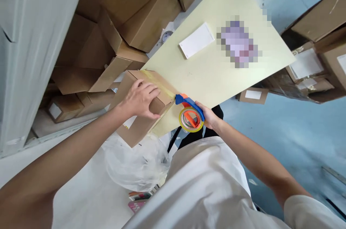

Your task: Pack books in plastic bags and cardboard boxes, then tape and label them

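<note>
A closed cardboard box [143,113] sits at the table's left corner, with yellowish tape running along its top. Across its top rests my left hand [143,97], fingers spread and the thumb reaching toward the near edge. A white label shows on the box's side, partly below my wrist. My right hand [209,115] is closed round a blue and orange tape dispenser [191,111] loaded with a roll of yellow-rimmed tape. The dispenser's blue head is at the box's right end, close to the tape there; whether they touch I cannot tell.
On the pale yellow table [200,77] lie a white pad of paper [196,40] and a blurred purple item [239,43]. Open cardboard boxes [92,52] crowd the left shelf. More cartons [310,59] stand at right. A clear plastic bag [137,160] bulges below the box.
</note>
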`<state>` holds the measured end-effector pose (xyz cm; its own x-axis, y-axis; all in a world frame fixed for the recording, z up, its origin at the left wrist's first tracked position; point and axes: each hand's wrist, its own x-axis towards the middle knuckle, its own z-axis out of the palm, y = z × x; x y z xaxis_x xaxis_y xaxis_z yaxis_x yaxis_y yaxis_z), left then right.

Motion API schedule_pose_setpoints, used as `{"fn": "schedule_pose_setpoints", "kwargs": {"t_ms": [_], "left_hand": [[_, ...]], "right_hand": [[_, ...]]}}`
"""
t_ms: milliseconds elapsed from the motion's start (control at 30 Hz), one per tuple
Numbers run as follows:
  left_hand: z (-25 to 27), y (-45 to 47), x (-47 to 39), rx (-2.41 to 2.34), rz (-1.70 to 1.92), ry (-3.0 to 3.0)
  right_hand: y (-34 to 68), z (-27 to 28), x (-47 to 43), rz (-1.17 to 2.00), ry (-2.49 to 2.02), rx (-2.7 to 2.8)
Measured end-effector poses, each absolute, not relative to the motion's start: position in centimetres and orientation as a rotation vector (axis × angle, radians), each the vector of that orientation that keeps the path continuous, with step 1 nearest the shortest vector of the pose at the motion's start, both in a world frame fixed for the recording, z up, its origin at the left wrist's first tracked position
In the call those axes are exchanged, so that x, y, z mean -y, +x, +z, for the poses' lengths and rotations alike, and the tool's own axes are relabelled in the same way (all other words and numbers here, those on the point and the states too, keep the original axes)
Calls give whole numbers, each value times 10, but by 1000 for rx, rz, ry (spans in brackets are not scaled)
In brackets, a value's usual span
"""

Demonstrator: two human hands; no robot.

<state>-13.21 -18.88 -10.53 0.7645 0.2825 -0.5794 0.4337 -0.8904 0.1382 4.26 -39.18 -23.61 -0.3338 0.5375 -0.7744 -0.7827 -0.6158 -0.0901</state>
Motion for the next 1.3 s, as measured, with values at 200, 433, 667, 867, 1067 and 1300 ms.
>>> {"fn": "schedule_pose_setpoints", "kwargs": {"t_ms": [200, 433, 667, 867, 1067, 1300], "left_hand": [[-119, -121, 152, -1288, -467, 2678], [-130, -115, 157, -1682, -209, 2506], [-129, -113, 169, -1405, -153, 2529], [-128, -106, 170, -1433, -147, 2533], [-133, -106, 171, -1461, -164, 2533], [-139, -107, 170, -1492, -213, 2492]], "right_hand": [[88, -238, 275, 2062, -1003, -16], [93, -240, 219, 1964, -1159, 229], [89, -231, 228, 1710, -1396, 498], [100, -233, 232, 1747, -1364, 857], [100, -236, 235, 1593, -1479, 1036], [93, -230, 316, 1465, -1571, 1166]]}}
